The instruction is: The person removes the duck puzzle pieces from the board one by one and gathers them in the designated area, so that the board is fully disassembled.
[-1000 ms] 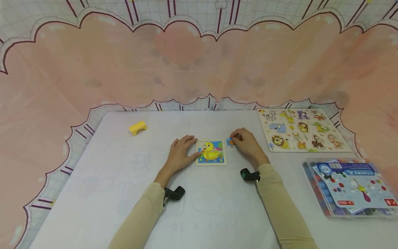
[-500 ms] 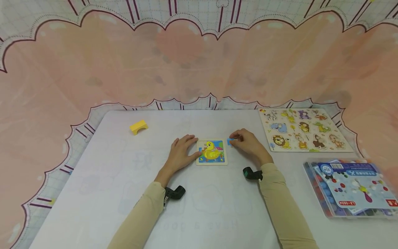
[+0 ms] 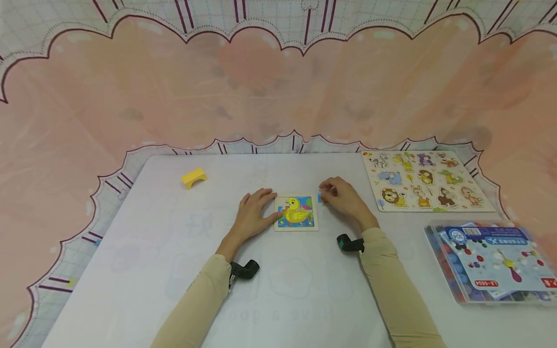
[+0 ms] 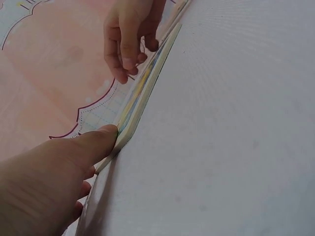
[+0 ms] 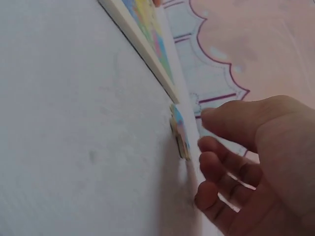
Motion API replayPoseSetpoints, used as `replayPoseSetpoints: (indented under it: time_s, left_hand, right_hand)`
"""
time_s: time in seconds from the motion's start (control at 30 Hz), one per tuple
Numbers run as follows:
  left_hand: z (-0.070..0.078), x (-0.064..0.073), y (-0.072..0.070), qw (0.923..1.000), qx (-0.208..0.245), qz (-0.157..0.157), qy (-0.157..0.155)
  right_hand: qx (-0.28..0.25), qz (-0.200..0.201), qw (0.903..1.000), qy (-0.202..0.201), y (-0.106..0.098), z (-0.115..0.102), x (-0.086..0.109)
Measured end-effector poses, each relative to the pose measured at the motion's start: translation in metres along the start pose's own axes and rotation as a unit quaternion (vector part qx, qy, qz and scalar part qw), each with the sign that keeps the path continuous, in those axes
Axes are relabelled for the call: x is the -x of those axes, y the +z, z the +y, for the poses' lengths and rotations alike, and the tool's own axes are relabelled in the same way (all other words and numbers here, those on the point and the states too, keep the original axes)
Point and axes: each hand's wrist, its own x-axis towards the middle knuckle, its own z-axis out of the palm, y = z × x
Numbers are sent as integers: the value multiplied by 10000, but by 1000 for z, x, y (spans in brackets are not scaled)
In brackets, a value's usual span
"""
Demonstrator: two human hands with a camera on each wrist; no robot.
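Observation:
A small square duck puzzle in a pale wooden frame lies flat on the white table. My left hand holds it at its left side, the thumb on the frame and the fingers by the far left corner. Just right of the frame lies a small blue puzzle piece, partly hidden by my right hand in the head view. From the right wrist view, the piece rests on the table near the frame's corner. The loosely bent fingers are apart from it and hold nothing.
A yellow arch block sits at the back left. An animal peg board lies at the back right. Nearer on the right is a clear plastic case of coloured balls under a printed card. A patterned curtain hangs behind the table.
My right fingers have let go of the puzzle piece and lifted slightly off it. Earlier its visible part showed some orange; now only blue shows. My left hand and the duck puzzle stay put.

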Motion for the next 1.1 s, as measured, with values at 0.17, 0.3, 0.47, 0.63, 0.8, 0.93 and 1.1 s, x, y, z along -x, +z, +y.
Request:
replayPoseSetpoints:
  time_s: [0.17, 0.3, 0.47, 0.63, 0.8, 0.93, 1.1]
  left_hand:
    - [-1, 0, 0, 10000, 9, 30, 17]
    - [-1, 0, 0, 9999, 51, 81, 38]
    - [-4, 0, 1, 9999, 7, 151, 85]
    - [-3, -1, 2, 9999, -9, 82, 96]
    - [0, -2, 0, 9999, -55, 43, 97]
    - [0, -2, 0, 9999, -73, 51, 105]
    - [-1, 0, 1, 9999, -79, 64, 90]
  right_hand:
    - [103, -38, 9993, -361, 10, -11, -4]
    - [115, -351, 9977, -560, 20, -25, -5]
    - [218, -784, 9931, -849, 33, -39, -8]
    - [541, -932, 9874, -1157, 40, -45, -9]
    - [558, -975, 9882, -1041, 42, -44, -9]
    - [573, -1002, 9890, -921, 44, -43, -9]
    - [650, -952, 9894, -879, 47, -42, -8]
